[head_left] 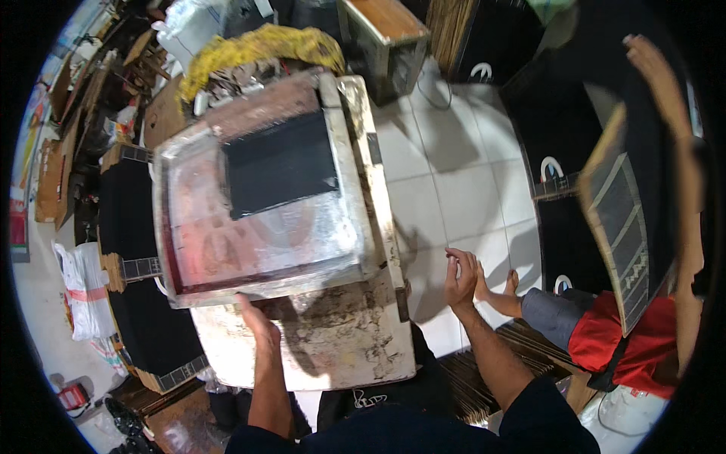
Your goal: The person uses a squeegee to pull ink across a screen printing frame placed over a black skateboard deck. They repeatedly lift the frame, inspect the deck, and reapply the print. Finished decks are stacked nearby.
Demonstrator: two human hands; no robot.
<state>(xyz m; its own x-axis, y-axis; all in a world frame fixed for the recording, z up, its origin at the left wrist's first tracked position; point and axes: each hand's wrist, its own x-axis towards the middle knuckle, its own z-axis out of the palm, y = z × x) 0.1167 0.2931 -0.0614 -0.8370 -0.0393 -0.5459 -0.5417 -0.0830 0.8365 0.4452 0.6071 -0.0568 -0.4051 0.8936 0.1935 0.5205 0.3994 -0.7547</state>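
A screen-printing frame lies tilted on a worn, stained white board in front of me. Its mesh is pale with reddish smears, and a black rectangle covers its upper right part. My left hand holds the frame's near edge; some of its fingers are hidden under it. Out over the floor, to the right of the board, my right hand is raised with nothing in it, fingers partly stretched.
To the right, a person in red clothing carries a board with a dark panel. Black pieces lie on boards at left and right. A yellow cloth and a wooden stand are beyond the frame. Stacked boards stand near my right arm.
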